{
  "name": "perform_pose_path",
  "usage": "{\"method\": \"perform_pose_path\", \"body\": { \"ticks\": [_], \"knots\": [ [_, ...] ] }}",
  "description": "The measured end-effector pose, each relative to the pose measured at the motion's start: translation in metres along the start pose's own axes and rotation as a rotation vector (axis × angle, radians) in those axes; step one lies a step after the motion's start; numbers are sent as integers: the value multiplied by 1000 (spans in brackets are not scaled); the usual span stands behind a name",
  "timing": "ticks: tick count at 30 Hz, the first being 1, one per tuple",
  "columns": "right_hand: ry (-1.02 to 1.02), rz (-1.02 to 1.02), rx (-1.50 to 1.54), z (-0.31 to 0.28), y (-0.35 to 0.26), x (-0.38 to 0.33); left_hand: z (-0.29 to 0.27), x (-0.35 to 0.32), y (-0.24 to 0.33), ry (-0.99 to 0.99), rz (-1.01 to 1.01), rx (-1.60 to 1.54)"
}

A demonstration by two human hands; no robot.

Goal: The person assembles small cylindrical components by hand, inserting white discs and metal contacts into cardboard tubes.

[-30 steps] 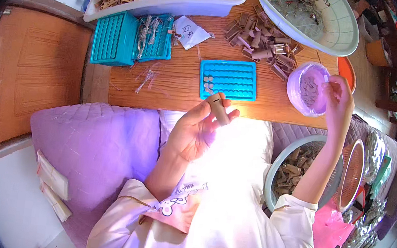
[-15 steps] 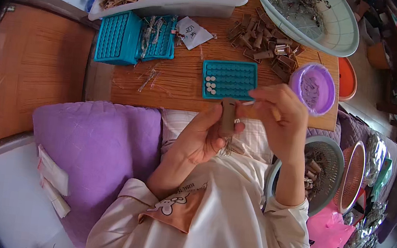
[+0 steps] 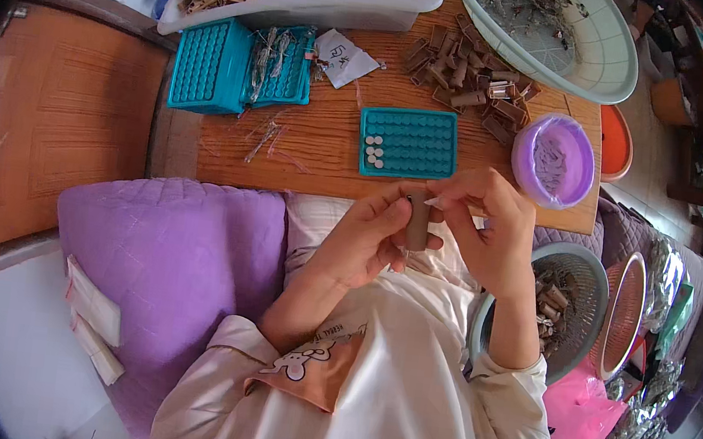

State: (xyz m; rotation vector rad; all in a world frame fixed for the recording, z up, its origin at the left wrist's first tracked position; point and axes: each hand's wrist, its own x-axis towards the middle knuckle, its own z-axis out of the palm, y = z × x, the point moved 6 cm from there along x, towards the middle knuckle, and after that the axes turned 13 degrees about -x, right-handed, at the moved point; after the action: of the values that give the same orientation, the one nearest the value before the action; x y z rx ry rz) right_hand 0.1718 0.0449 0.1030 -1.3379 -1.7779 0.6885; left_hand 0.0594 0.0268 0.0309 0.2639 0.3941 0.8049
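Note:
My left hand (image 3: 367, 234) is closed around a small brown plastic casing (image 3: 418, 225), held upright above my lap. Thin wires seem to hang below the casing. My right hand (image 3: 493, 231) pinches a small whitish piece (image 3: 434, 202) right by the casing's upper end; its exact kind is too small to tell. Just beyond my hands lies a shallow teal tray (image 3: 429, 148) with rows of round pockets. Several small white discs (image 3: 374, 151) sit at its left side.
A purple bowl (image 3: 584, 172) of small grey pieces stands to the right. Behind are a heap of brown casings (image 3: 472, 73), a pale green basin (image 3: 615, 72), a white bin (image 3: 331, 16) and stacked teal trays (image 3: 209, 64). A grey basket (image 3: 590, 290) is beside my right arm.
The casing has moved slightly lower and to the right in my left hand. My right hand has come down and closer, bringing the whitish piece to the casing's top.

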Motion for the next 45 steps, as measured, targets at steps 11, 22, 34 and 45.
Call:
{"method": "perform_pose_path", "body": {
  "ticks": [11,22,34,45],
  "knots": [
    [-35,-89,-40,-10,-4,-5,3,-2,-7,-21,-126,-22],
    [-61,-93,-174,-2,-3,-11,3,-1,-6,-5,-136,-80],
    [-59,-80,-269,12,15,-18,-10,4,-8,86,-79,155],
    [-1,-25,-4,3,17,-10,4,2,21,89,326,649]
  ]
}}
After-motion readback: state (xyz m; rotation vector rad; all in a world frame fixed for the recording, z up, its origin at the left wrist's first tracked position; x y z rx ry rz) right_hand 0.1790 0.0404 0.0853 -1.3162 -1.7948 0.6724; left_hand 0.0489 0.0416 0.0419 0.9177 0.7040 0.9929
